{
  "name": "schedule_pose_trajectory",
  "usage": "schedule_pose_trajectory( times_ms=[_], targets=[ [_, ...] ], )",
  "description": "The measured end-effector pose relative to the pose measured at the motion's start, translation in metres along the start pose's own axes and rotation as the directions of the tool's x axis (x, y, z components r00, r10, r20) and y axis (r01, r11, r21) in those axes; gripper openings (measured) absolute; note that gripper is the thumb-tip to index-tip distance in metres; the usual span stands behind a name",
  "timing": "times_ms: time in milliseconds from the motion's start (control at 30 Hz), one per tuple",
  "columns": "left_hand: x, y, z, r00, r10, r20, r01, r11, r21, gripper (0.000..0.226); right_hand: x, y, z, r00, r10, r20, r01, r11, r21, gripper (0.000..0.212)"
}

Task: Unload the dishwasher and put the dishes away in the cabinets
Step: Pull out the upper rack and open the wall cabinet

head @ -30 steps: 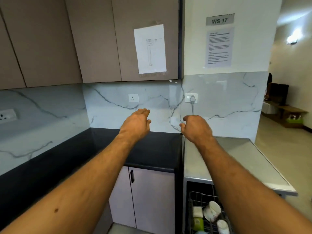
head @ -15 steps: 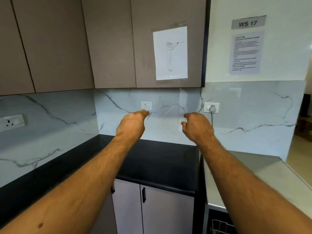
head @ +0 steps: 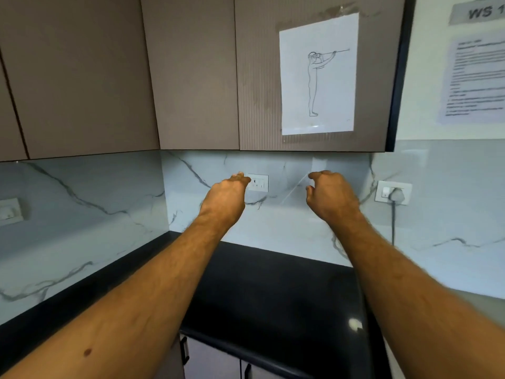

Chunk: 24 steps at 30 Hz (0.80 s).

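Cabinets (head: pixel 191 72) closed; L hand (head: pixel 224 199), R hand (head: pixel 329 195) empty.

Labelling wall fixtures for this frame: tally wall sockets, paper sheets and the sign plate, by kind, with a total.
Wall sockets: 3
Paper sheets: 2
Sign plates: 1
Total: 6

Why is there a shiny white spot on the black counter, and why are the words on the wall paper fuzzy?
Head view: the spot is a light's glare on the glossy black counter; the printed notice sits at the wide-angle frame's edge, blurred and stretched, while the drawing nearer the centre stays sharp.
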<state>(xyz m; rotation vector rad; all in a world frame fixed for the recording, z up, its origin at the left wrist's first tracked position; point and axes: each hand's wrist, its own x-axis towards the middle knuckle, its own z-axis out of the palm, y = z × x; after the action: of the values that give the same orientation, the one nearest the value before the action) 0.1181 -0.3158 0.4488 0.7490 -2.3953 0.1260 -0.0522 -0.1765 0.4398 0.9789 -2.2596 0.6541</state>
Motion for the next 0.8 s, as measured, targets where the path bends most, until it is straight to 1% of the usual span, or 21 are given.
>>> schedule_pose_trajectory(
  times_ms=[133,267,333,433,533,600,733,800],
  targets=[
    [0.038,-0.02,0.018,1.0,0.008,0.005,-0.007,0.998,-0.064,0.063,0.039,-0.015,0.025,1.0,-0.027,0.011,0.027,0.999,-0.018,0.038],
    [0.079,-0.049,0.038,0.999,0.04,-0.027,-0.042,0.994,-0.105,0.07,0.074,-0.037,0.051,0.998,-0.059,0.003,0.06,0.996,-0.066,0.038],
    [0.101,-0.064,0.047,0.997,0.054,-0.057,-0.061,0.991,-0.12,0.071,0.092,-0.049,0.065,0.998,-0.064,-0.021,0.062,0.995,-0.083,0.037],
    [0.132,-0.085,0.056,0.994,0.093,-0.064,-0.101,0.987,-0.126,0.073,0.117,-0.064,0.081,0.998,-0.054,-0.027,0.051,0.991,-0.121,0.038],
    [0.169,-0.109,0.063,0.989,0.111,-0.097,-0.124,0.983,-0.138,0.076,0.142,-0.079,0.092,0.997,-0.046,-0.067,0.038,0.993,-0.116,0.04],
    [0.189,-0.123,0.064,0.986,0.117,-0.12,-0.136,0.977,-0.166,0.074,0.158,-0.089,0.099,0.995,-0.04,-0.09,0.029,0.993,-0.117,0.043],
    [0.222,-0.138,0.071,0.981,0.152,-0.123,-0.172,0.969,-0.179,0.068,0.184,-0.101,0.116,0.987,-0.067,-0.144,0.043,0.986,-0.164,0.048],
    [0.241,-0.143,0.076,0.972,0.183,-0.144,-0.209,0.959,-0.192,0.068,0.199,-0.106,0.124,0.979,-0.084,-0.187,0.045,0.978,-0.206,0.054]
  ],
)
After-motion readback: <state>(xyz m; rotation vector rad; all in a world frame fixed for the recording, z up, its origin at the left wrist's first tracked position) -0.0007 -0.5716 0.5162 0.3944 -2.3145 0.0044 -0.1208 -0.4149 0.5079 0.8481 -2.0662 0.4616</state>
